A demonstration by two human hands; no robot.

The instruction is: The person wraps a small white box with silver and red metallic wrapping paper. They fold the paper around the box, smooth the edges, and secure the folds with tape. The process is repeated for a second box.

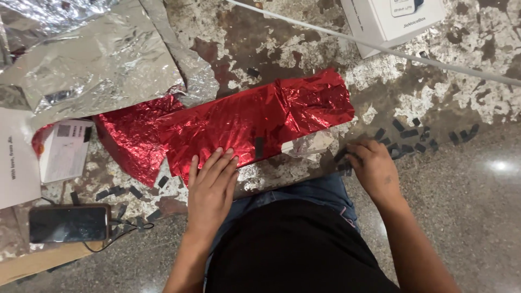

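A long box wrapped in shiny red foil (pixel 255 122) lies on the mottled floor in front of my knees. A black strip of tape (pixel 259 146) sits on its near side. My left hand (pixel 210 187) rests flat on the near left part of the wrapped box, fingers spread. My right hand (pixel 372 165) is on the floor to the right, fingertips on the small black tape pieces (pixel 407 140) stuck there. An unwrapped white end (pixel 309 145) of the box shows under the foil.
Silver foil sheets (pixel 92 65) lie at upper left, with more red foil (pixel 130 141) below them. A small white box (pixel 64 149), white paper (pixel 16 157) and a phone (pixel 68 223) with its cable lie left. A white box (pixel 393 21) and a white cord (pixel 380 49) sit above.
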